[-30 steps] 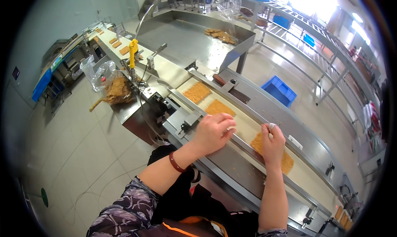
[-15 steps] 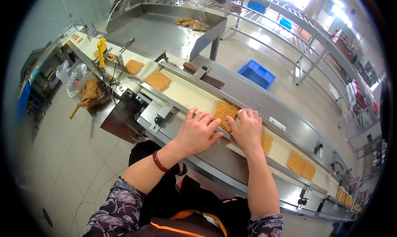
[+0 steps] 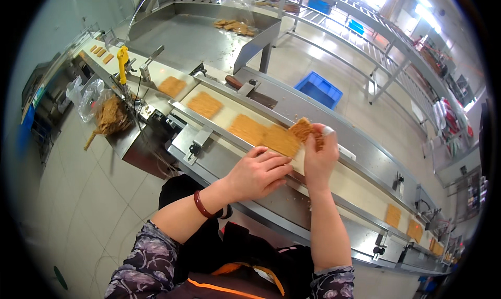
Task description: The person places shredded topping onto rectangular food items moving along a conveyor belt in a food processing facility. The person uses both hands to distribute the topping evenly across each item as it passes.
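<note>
Pinched in my right hand [image 3: 321, 158] is a rough-textured, golden-brown snack square [image 3: 301, 129], lifted and tilted above the pale conveyor belt [image 3: 360, 188]. My left hand [image 3: 261, 175] lies along the belt's near metal rail, fingers stretched out and holding nothing. Just beyond its fingertips, two flat snack squares [image 3: 247, 129] sit edge to edge on the belt, slightly blurred. Farther left are another square [image 3: 205, 105] and one more [image 3: 172, 86]. Two squares [image 3: 393, 215] lie toward the belt's right end.
A wooden-handled scraper [image 3: 261, 98] rests on the far metal ledge. Beyond the belt stand a wide steel tray [image 3: 193, 33] with snack pieces and a blue crate [image 3: 318, 90] on the floor. A yellow-handled fixture [image 3: 122, 64] rises at the left, near a bag of brown pieces [image 3: 110, 116].
My right hand has raised a snack square off the belt and moved slightly right. Squares on the belt have travelled rightward. My left hand has shifted slightly and moved little.
</note>
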Tool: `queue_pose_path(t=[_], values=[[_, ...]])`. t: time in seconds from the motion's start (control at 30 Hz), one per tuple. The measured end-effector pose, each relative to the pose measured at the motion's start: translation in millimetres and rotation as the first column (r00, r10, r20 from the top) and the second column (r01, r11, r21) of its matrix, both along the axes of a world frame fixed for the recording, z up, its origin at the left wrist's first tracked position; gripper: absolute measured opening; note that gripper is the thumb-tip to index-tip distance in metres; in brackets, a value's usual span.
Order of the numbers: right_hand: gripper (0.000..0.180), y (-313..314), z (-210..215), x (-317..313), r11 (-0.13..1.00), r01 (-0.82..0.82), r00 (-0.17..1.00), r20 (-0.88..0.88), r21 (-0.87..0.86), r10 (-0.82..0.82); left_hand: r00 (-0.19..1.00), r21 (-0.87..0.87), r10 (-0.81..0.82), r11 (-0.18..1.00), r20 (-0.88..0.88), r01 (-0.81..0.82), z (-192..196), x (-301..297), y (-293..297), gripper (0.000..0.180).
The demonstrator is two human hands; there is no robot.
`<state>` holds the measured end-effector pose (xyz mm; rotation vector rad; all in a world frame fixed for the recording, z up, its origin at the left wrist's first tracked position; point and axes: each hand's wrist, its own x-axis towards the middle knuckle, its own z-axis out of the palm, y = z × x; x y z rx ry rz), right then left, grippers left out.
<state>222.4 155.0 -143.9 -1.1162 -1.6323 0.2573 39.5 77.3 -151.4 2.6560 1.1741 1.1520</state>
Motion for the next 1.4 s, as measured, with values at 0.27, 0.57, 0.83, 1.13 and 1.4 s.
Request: queue_pose_path(t=[0.27,0.57,0.83,1.13,1.4], values=[[0.027,-8,0,-6,0.886,-0.389,0.890,-0.351,-0.252,0.291,0.850,-0.235,0.186,0.969,0.493,-0.076,7,-9,-1,0.053],[0.022,-7,2,-12,0.811,-0.501,0.835,-0.414,-0.303,0.362,0.863,-0.124,0.282,0.959,0.420,-0.253,7,-16,12,0.048],[0.019,2,0,-10,0.819,-0.335,0.942,-0.159,-0.465,0.294,0.917,-0.027,0.397,0.918,0.037,-0.396,-5,-21,13,0.017],[0.015,0,6,9,0.967,0.252,0.792,0.563,0.046,-0.234,0.928,-0.016,0.355,0.934,0.114,-0.356,-6,-23,12,0.011],[0.008,3,-1,-1,0.995,0.100,0.933,0.348,-0.016,-0.088,0.919,-0.044,0.375,0.927,0.118,-0.373,-5,-29,10,0.010]])
